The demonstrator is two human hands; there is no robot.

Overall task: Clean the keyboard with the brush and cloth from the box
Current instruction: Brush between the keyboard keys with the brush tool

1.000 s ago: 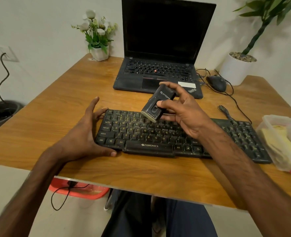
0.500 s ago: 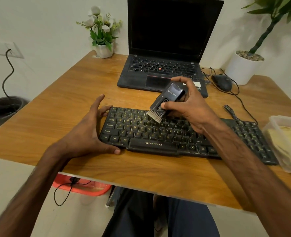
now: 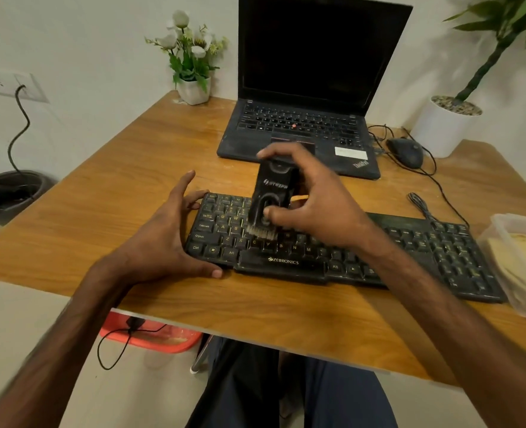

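right hand (image 3: 314, 205) is clamped around the black brush (image 3: 271, 196), thumb low on its front, bristles down on the left-middle keys of the keyboard (image 3: 410, 248). left hand (image 3: 162, 242) is spread wide, bracing the keyboard's left end, thumb along its front edge. the keyboard lies near the table's (image 3: 101, 193) front edge; the box (image 3: 521, 261) with the yellow cloth (image 3: 515, 257) sits at the right edge.

Two plants (image 3: 190, 60), one laptop (image 3: 311, 88).
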